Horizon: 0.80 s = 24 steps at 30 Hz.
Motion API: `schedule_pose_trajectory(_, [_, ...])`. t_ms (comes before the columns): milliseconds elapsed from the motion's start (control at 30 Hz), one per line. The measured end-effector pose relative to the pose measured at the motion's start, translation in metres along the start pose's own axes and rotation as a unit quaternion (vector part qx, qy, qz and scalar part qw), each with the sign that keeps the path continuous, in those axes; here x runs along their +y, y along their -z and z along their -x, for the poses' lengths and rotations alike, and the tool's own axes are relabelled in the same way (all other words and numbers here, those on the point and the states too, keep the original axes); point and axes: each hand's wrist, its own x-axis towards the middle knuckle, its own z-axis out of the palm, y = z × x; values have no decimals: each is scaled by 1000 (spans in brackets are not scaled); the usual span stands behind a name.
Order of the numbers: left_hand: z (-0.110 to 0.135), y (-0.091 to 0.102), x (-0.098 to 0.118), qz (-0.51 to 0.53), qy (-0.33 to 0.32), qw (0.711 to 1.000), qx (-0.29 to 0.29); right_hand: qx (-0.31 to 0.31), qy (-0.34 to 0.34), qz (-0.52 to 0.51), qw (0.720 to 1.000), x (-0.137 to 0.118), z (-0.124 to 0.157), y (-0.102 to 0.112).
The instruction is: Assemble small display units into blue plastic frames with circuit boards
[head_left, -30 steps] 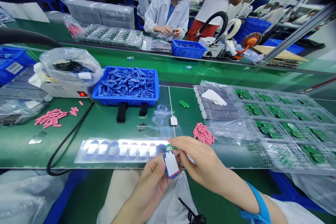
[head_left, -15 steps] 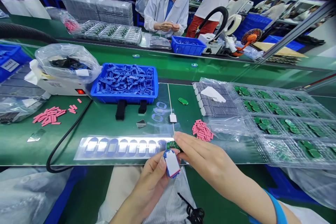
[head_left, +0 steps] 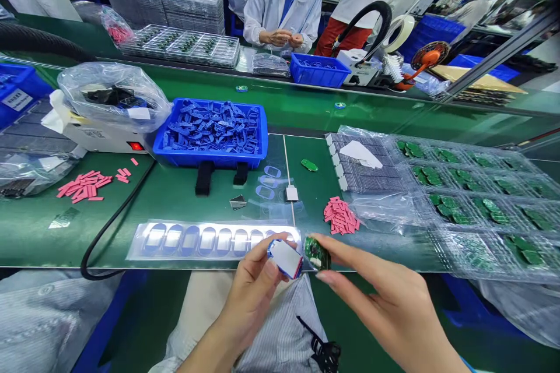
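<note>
Now | we grip a blue-framed white module (head_left: 285,259) in our left hand (head_left: 249,297) | our right hand (head_left: 385,297) pinches a green circuit board (head_left: 317,253) just beside it | both at the green belt's (head_left: 44,245) near edge | oval-windowed clear sheet (head_left: 214,240) at 11 o'clock, pink pads (head_left: 341,215) at 1 o'clock

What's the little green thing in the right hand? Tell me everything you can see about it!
The small green circuit board looks like a flat, stiff piece with tiny dark and shiny parts on its face, too small to name. The thumb and a finger of the right hand pinch it, tilted, above the front edge of the green workbench. It sits just beside the blue-and-white piece in the left hand.
</note>
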Motion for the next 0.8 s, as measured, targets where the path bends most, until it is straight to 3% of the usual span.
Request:
schedule_pose_trajectory(133, [-2,1,-1,-78,-76,994,-20,-15,28,-5,999,-8,1,-3])
schedule_pose_trajectory(333, [-2,2,-1,-142,-126,982,-28,-19,67,5,998,-8,-3,-4])
schedule_pose_trajectory(800, [-4,4,-2,-214,-146,965,-26,-39,72,7,997,-9,-1,0])
